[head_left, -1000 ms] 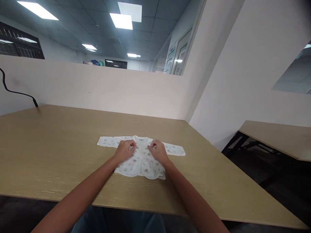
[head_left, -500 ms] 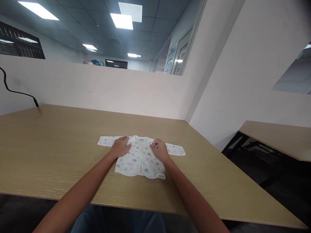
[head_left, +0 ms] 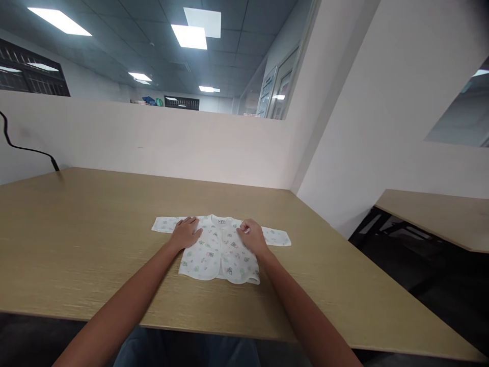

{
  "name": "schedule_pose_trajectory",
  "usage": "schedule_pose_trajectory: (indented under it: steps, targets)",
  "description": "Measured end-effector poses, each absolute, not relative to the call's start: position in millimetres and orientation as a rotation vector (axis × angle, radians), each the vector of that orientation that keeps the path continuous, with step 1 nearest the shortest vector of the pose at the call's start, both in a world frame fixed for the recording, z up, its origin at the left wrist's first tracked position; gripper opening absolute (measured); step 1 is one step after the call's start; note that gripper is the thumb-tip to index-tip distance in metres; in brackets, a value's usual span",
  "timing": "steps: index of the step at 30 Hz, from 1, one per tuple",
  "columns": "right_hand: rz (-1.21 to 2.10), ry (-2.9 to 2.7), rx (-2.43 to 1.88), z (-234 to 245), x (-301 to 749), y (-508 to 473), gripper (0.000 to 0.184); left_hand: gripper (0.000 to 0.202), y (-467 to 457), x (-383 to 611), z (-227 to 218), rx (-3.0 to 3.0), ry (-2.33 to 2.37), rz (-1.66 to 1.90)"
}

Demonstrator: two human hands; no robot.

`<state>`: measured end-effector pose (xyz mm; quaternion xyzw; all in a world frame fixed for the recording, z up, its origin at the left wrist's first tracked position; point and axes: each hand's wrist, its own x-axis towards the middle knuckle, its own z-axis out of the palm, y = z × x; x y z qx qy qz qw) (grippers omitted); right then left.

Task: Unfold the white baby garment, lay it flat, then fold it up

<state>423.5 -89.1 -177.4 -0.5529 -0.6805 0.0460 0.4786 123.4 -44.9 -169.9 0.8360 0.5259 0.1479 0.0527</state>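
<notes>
A small white baby shirt (head_left: 217, 255) with a coloured print lies flat and face up on the wooden table (head_left: 76, 239), sleeves spread to both sides. My left hand (head_left: 185, 233) rests on the shirt's left shoulder with its fingers stretched flat. On the right shoulder my right hand (head_left: 250, 237) lies with its fingers curled down against the cloth. The shirt's front opening runs between the two hands.
A white partition wall (head_left: 153, 142) stands along the table's far edge. A black cable (head_left: 26, 149) hangs over it at the far left. A second table (head_left: 435, 216) stands to the right across a dark gap in the floor.
My left hand has opened from a pinch near the collar and slid left onto the shoulder. My right hand has shifted slightly right. The shirt lies flatter.
</notes>
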Motion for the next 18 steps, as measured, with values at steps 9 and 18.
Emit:
schedule_pose_trajectory:
  steps: [9, 18]
  targets:
    - [0.079, -1.657, -1.354, -179.1, 422.9, -88.5, 0.021, 0.053, -46.2, 124.6, -172.0, 2.591, 1.584, 0.461]
    - [0.119, -1.657, -1.363, -178.4, 422.5, -89.1, 0.014, 0.052, -44.5, 124.7, -175.6, 2.607, 1.582, 0.508]
